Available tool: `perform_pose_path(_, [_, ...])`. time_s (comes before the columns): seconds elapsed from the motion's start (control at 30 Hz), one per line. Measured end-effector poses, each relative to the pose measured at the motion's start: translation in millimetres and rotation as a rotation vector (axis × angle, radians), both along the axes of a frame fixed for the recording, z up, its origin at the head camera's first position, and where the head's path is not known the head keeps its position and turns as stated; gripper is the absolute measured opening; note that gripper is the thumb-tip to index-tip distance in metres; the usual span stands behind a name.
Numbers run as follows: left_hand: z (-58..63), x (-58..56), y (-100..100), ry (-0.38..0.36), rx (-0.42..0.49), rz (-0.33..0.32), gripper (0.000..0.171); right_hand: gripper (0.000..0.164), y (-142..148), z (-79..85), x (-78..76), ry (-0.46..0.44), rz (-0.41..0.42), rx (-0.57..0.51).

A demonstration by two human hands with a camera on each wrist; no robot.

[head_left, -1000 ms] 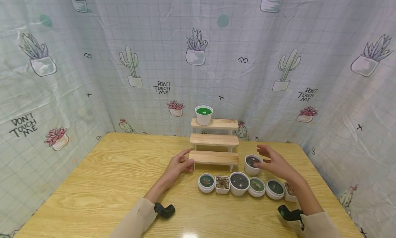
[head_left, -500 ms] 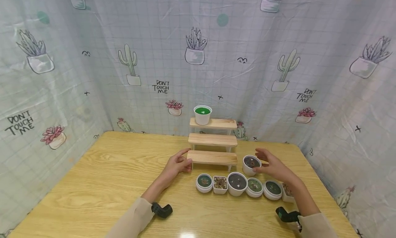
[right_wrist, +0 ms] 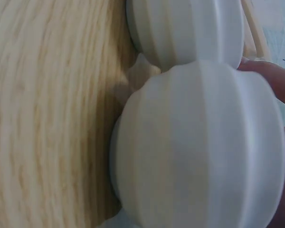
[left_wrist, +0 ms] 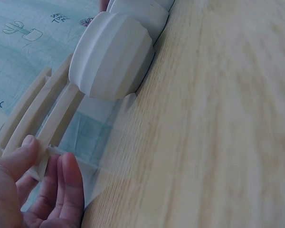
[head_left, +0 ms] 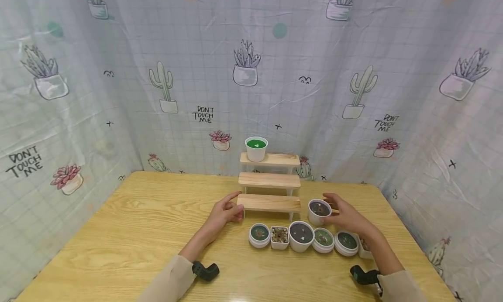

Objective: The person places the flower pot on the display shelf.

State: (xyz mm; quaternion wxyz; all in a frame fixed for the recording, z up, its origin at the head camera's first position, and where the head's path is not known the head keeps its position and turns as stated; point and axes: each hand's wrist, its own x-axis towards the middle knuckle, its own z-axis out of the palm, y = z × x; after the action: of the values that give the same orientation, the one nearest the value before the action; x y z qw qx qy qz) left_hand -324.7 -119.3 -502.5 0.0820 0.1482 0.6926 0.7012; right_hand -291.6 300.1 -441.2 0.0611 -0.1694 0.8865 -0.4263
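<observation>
My left hand (head_left: 220, 215) holds the left end of the lowest step of a three-tier wooden stand (head_left: 271, 202). In the left wrist view, the thumb lies on the step's top and the other fingers (left_wrist: 72, 178) are bent beneath its end. Right of the stand, a round white pot (head_left: 316, 211) with dark filling is gripped by my right hand (head_left: 347, 217), thumb on the near side, fingers on the far side. The right wrist view has that hand mostly hidden behind a ribbed white pot (right_wrist: 194, 152). On the top step stands a white pot with a green top (head_left: 256, 150).
In front of the stand is a row of small pots: a round one (head_left: 259, 235), a square one with pebbles (head_left: 280, 237), a larger dark-filled one (head_left: 301, 235) and several more to the right. A cactus-print curtain (head_left: 196, 75) hangs behind the wooden table (head_left: 157, 232).
My right hand has moved slightly left and closed its fingers round the dark-filled pot beside the stand. My left hand keeps its hold on the step; the head view shifted a little.
</observation>
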Motion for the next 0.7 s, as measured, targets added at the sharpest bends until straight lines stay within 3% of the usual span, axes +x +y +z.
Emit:
perform_pose_path(0.47, [4.5,2.9,0.5,-0.004,-0.002,0.001,0.066,0.087,1.3,-9.8,-4.4,0.02,0.057,-0.016])
perform_pose_path(0.7, [4.1,3.0,0.2,-0.007,0.0,0.004,0.068,0.088,-3.0,-11.5,-4.6,-0.008,0.023,0.021])
